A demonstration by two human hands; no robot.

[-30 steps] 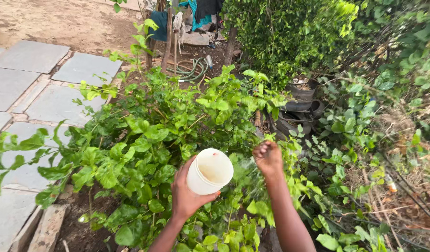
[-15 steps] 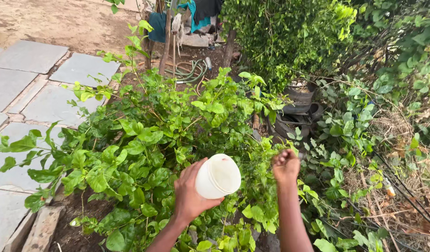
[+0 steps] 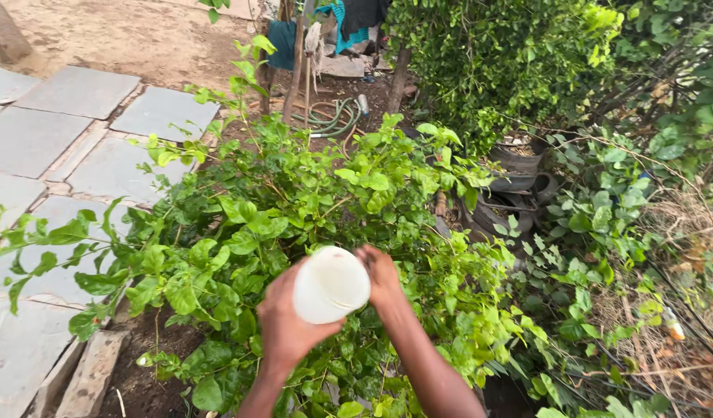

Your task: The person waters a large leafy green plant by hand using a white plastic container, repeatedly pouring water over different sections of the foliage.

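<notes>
Both forearms rose from the bottom edge of the view over a leafy green shrub (image 3: 294,201). The left hand (image 3: 283,325) was cupped around the near side of a white plastic cup (image 3: 331,284), fingers curled under its wall and the thumb lying along its left flank, gripping it with the mouth tipped up and away from the wearer. The right hand (image 3: 381,275) was bent at the wrist and pressed against the cup's right rim; its fingers were bunched together, but whether the tips dipped inside the mouth could not be told.

The cup sat between the two hands, touching both, above the shrub's upper leaves. It was a smooth, matt, round tumbler, pale cream inside, with a thin rolled rim.

The shrub below the hands bore broad, glossy, pointed leaves on thin woody stems. Left of the left hand lay flat grey paving slabs (image 3: 78,93) with sandy joints, and dark bare soil (image 3: 132,379) showed beneath the hand. Well beyond the hands a coiled green hose (image 3: 333,118) lay on the earth. Right of the right hand stood stacked black rubber tyres (image 3: 519,166) amid finer-leaved bushes.
</notes>
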